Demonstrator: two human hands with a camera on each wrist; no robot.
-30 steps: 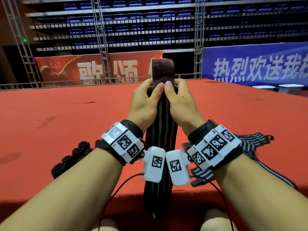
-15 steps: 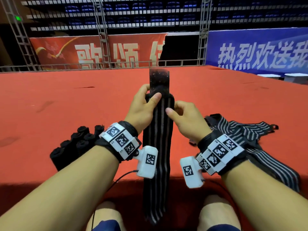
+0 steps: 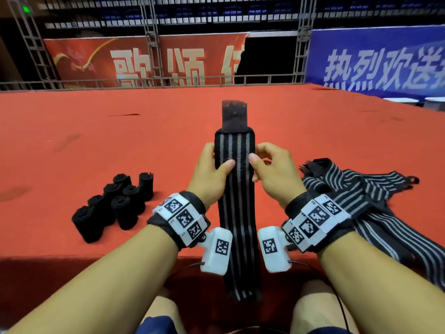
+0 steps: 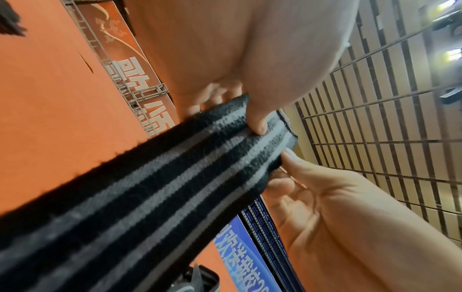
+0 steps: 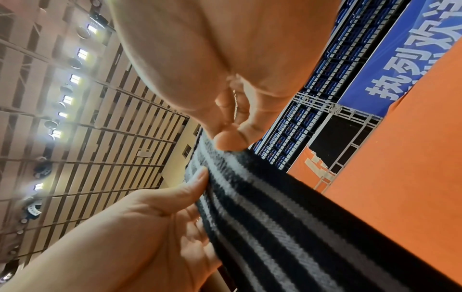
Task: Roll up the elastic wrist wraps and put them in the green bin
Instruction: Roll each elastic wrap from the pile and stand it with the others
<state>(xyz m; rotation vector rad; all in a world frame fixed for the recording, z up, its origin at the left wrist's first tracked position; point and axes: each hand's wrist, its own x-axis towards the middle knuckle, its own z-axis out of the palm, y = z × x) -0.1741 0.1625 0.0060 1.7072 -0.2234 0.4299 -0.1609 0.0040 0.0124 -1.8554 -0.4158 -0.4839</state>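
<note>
While the striped wrist wrap (image 3: 234, 189) is held upright above the red table (image 3: 96, 145), its upper part is pinched between thumb and curled fingers of the left hand (image 3: 209, 174) and the right hand (image 3: 274, 174), probably so the dark hook-and-loop tab (image 3: 234, 115) can be turned in to begin a roll. Finished rolls (image 3: 115, 203) are stood at the left and unrolled wraps (image 3: 361, 189) heaped at the right, apparently for easy reach; no green bin is seen.
</note>
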